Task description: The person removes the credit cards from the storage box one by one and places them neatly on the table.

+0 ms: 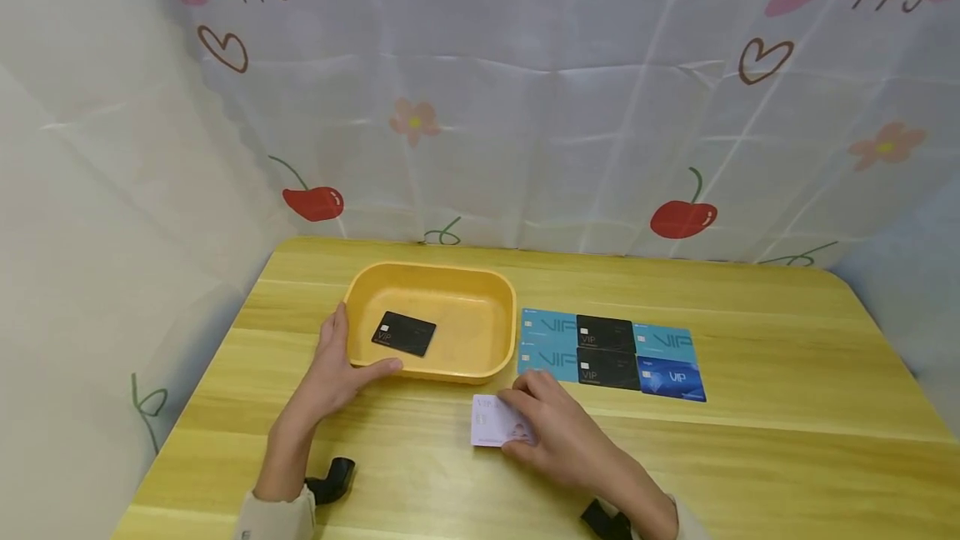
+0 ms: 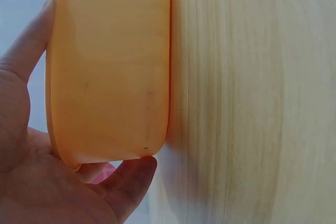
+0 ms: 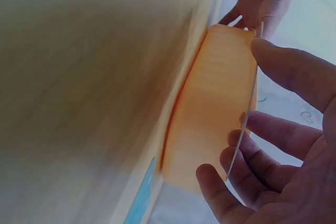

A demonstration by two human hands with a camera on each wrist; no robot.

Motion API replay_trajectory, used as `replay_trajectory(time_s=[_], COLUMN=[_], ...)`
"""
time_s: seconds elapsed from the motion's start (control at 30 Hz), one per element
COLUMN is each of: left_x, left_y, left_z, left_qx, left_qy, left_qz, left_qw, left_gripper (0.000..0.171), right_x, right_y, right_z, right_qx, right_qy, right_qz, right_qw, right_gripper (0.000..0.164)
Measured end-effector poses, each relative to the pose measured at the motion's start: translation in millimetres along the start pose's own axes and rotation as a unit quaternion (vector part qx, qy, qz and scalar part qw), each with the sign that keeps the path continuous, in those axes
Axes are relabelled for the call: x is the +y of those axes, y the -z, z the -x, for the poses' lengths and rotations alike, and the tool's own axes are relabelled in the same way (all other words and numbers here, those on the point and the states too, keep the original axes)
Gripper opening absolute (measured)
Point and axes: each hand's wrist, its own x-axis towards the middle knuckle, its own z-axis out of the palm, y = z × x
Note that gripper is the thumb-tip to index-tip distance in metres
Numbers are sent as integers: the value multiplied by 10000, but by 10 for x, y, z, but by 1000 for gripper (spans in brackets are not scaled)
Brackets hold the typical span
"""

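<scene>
Fingers of the left hand [image 1: 330, 377] wrap the left end of the yellow tray [image 1: 468, 315], the thumb lying along its near rim; we read this as a partly closed, bracing grip. If that hold slackened, or the thumb pressed down too hard, we think the tray could slide or tip on the tabletop [image 1: 787, 357]. Inside it, left of centre, one black card [image 1: 403, 333] lies flat and loose; a jolt to the tray would probably shift it. Next to the right, just in front of the tray's near right corner, we find the pale card [image 1: 489, 423], pinched by its right part between thumb and fingers of the right hand [image 1: 551, 427], which is closed only to the card's thickness. The right wrist view shows it edge-on, raised off the tabletop. With so thin an edge, we suspect an uneven pinch would let it swivel or slip, and a low path leftward could catch it on the rim. Farthest right, six cards sit in two rows; the lower left light-blue card [image 1: 546, 362] is nearest the knuckles, so we judge that a careless sweep could push the block askew.
</scene>
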Motion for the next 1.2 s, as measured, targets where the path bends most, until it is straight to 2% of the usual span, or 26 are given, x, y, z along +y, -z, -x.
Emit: replay_trajectory(time_s=[0.17, 0.4, 0.5, 0.77, 1.03, 1.2], left_x=[-3, -14, -20, -29, -22, -13], left_y=[-4, -6, -3, -2, -13, -5], left_z=[6, 4, 6, -2, -1, 7], left_qx=[7, 20, 12, 31, 54, 59], left_qy=[15, -27, -41, -77, -106, -84], left_qz=[47, 86, 88, 83, 87, 73], left_qw=[10000, 10000, 10000, 9999, 9999, 9999], left_gripper=[131, 130, 130, 129, 129, 129], right_x=[77, 164, 190, 223, 226, 242], right_y=[-11, 4, -1, -17, -18, -24], right_z=[67, 106, 106, 74, 77, 79], right_qx=[-24, 18, 18, -103, -125, -72], right_qy=[-126, -869, -1023, -871, -887, -822], right_qz=[189, 449, 434, 469, 532, 670], right_qw=[9997, 9952, 9938, 9950, 9946, 9943], right_gripper=[47, 46, 45, 43, 45, 54])
